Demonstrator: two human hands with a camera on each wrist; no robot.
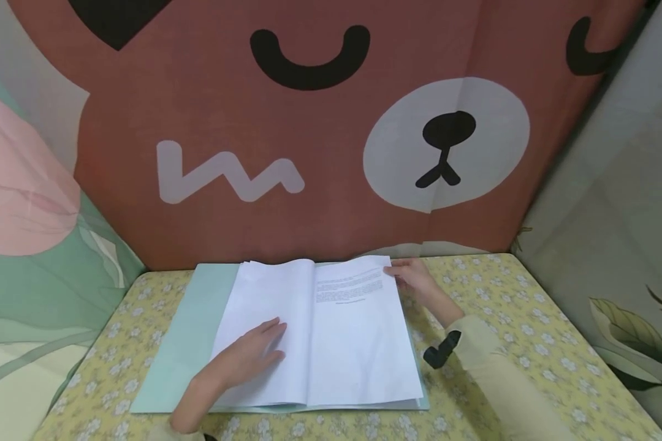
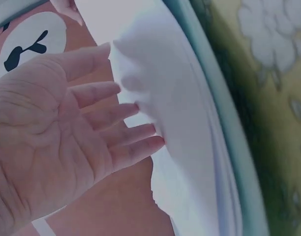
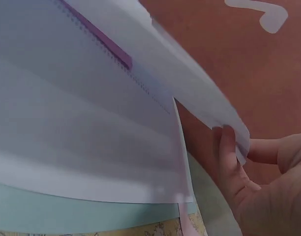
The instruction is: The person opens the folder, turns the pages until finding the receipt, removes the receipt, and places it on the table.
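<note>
A pale green folder (image 1: 184, 343) lies spread on the table with white printed pages in it. My left hand (image 1: 248, 355), fingers straight, rests over the left page (image 1: 276, 288); the left wrist view shows its fingertips (image 2: 158, 141) right at the paper. At the upper outer corner of the right page (image 1: 358, 343), my right hand (image 1: 416, 278) pinches the sheet between thumb and fingers. In the right wrist view that sheet (image 3: 190, 83) is lifted and bent, with another page (image 3: 91, 147) beneath it. A short block of text stands near the top of the right page.
A yellow flowered cloth (image 1: 507, 306) covers the table. Close behind the folder hangs a brown curtain (image 1: 331, 220) with a bear's face. Patterned cloth (image 1: 612, 202) hangs at the right, and green and pink cloth (image 1: 27, 269) at the left. A purple strip (image 3: 104, 39) shows under the lifted sheet.
</note>
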